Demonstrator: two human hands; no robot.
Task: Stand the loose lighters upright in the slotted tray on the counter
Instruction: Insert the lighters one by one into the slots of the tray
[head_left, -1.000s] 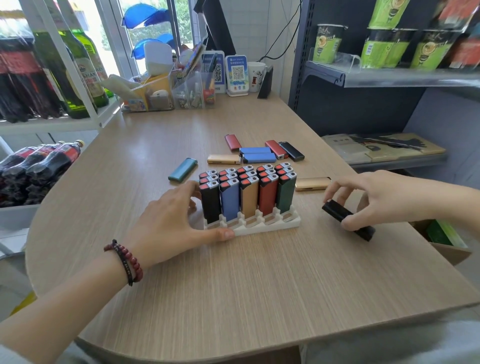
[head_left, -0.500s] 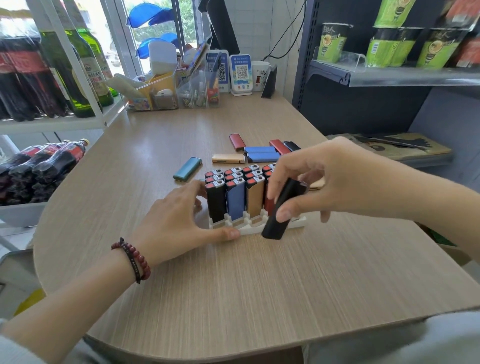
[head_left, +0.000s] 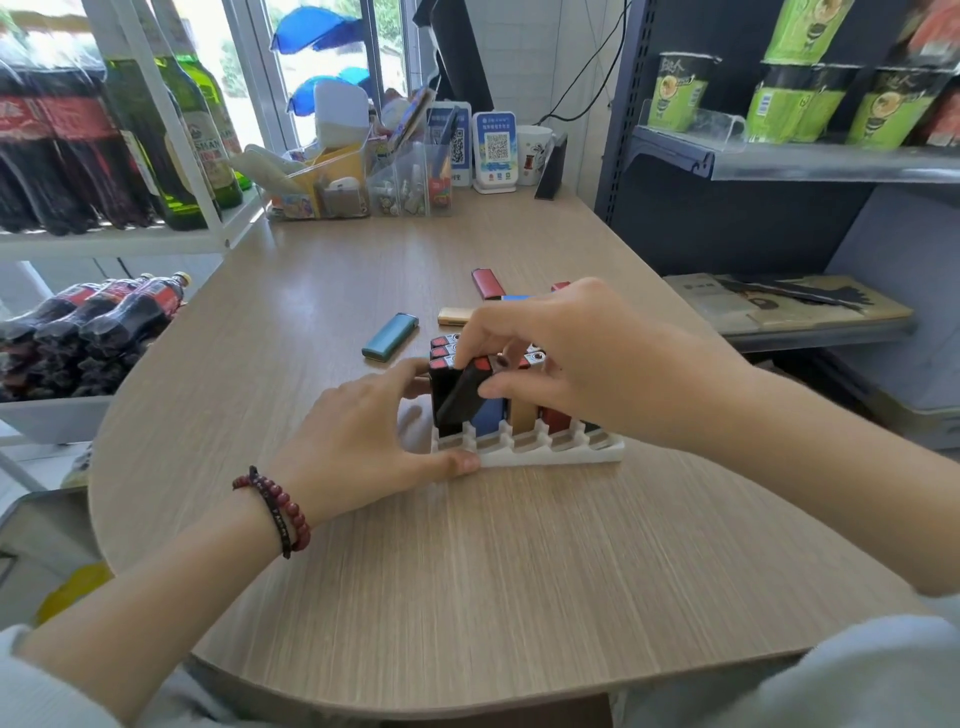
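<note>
A white slotted tray (head_left: 550, 456) stands mid-counter with several lighters upright in it, and its front row of slots shows bare. My right hand (head_left: 571, 364) pinches a black lighter (head_left: 460, 396) tilted over the tray's front left corner, its lower end just above the slots. My left hand (head_left: 358, 436) rests against the tray's left side, thumb along the front edge. Loose lighters lie behind: a teal one (head_left: 389, 336), a gold one (head_left: 456, 315) and a red one (head_left: 488, 283). My right hand hides others.
Clear organiser boxes (head_left: 363, 182) and QR code stands (head_left: 496, 150) line the counter's far edge. A white rack with bottles (head_left: 156, 140) stands at the left, a dark shelf with cup noodles (head_left: 779, 98) at the right. The counter's (head_left: 467, 597) rounded edge runs near me.
My right hand picked the black lighter up from the counter at the right and carried it left to the tray's front left corner, tilting it more upright. My left hand stayed at the tray.
</note>
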